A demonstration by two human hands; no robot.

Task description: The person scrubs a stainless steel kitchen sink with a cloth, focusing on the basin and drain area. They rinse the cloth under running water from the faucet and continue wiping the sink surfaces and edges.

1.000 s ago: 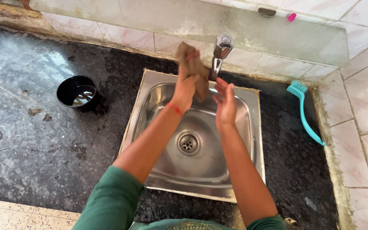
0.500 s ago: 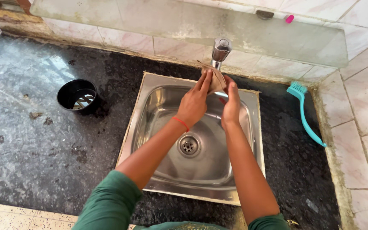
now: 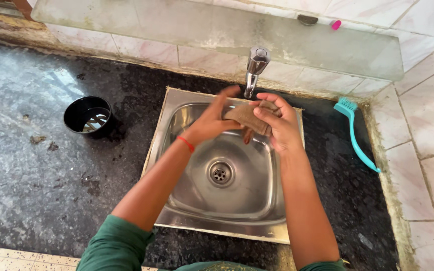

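Brown cloth (image 3: pixel 244 116) held between both hands over the steel sink (image 3: pixel 227 221), below the tap (image 3: pixel 254 68), left hand (image 3: pixel 212 120) fingers clasping its near end, right hand (image 3: pixel 280 125) fingers curled over its far end, teal brush (image 3: pixel 355 138) lying apart on the counter.

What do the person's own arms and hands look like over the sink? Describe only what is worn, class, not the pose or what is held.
Both forearms are bare, with dark green sleeves pushed up past the elbows. The left hand has a thin red band around its wrist. The right hand shows no band, ring or glove.
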